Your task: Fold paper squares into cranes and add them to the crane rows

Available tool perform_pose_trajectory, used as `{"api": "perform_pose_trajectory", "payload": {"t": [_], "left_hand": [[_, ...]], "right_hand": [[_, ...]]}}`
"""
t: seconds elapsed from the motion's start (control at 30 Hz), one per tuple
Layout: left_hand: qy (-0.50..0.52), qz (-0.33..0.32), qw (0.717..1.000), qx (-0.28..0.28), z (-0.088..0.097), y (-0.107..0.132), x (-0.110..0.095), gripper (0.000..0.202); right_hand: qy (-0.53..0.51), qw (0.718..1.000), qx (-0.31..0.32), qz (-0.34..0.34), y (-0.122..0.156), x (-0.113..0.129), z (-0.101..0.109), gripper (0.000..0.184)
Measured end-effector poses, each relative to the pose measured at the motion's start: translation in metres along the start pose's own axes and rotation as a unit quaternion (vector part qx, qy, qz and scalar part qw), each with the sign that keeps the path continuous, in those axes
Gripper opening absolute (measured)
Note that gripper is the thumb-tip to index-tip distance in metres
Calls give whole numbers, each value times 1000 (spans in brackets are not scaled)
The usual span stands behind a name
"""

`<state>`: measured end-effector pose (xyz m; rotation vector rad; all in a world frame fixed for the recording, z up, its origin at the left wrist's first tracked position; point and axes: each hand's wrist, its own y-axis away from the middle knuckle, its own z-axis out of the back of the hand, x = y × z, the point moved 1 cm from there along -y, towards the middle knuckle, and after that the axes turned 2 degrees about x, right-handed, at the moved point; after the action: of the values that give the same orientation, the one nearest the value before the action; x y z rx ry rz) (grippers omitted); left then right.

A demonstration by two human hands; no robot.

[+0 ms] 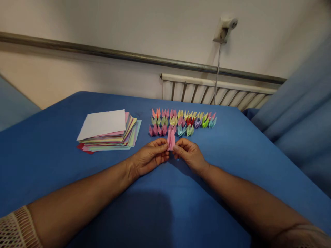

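Note:
A folded pink origami piece (pixel 171 138) is held upright between my two hands, its pointed end up. My left hand (pixel 152 155) pinches its left side between thumb and fingers. On the other side, my right hand (pixel 190 154) grips the lower right edge the same way. Just beyond my fingertips stand rows of small folded paper cranes (pixel 190 121) in pink, yellow, green, red, purple and blue. The held piece hides part of the nearest row.
A stack of coloured paper sheets (pixel 106 124) with a white one on top lies to the left on the blue-covered table (pixel 129 213). Behind are a radiator (pixel 196 91), a metal rail (pixel 116 55) and a wall socket with a cord (pixel 222 30). A blue curtain (pixel 297 103) hangs at right.

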<state>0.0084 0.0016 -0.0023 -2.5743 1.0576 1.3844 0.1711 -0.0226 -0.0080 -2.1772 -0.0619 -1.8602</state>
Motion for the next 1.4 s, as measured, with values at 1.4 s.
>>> {"api": "perform_pose_trajectory", "payload": {"t": [1.4], "left_hand": [[-281, -205, 933, -91, -15, 4, 3, 27]], "right_hand": [[-100, 989, 55, -93, -8, -15, 13, 25]]}}
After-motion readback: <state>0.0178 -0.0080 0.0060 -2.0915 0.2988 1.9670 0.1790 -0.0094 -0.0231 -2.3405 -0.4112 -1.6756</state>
